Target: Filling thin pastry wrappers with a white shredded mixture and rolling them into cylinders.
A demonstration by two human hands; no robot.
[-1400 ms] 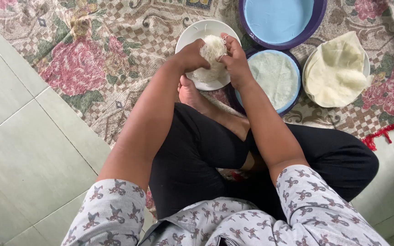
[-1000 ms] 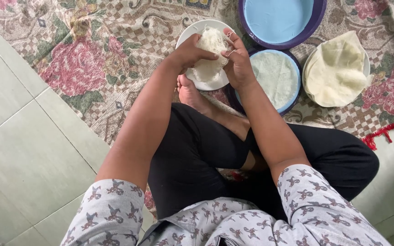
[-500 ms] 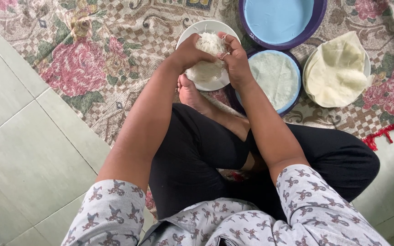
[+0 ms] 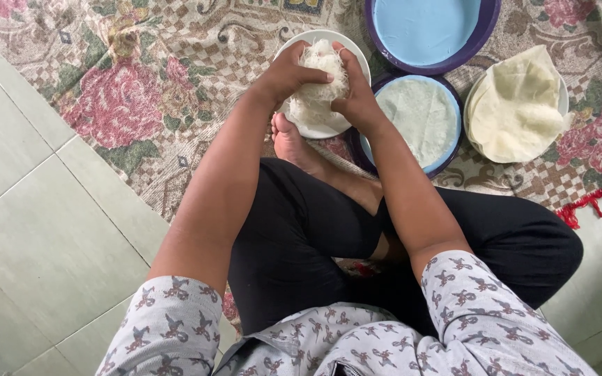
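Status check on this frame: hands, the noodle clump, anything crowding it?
Left hand and right hand both grip the white noodle clump. Clump held over white plate. Bare foot and blue-rimmed dish close by.

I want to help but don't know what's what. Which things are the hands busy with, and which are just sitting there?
In use:
left hand
right hand
clump of white noodles, held in both hands
white plate under it

Just sitting nearby:
blue bowl
round thin sheet in a blue dish
plate of pale folded sheets
flowered rug
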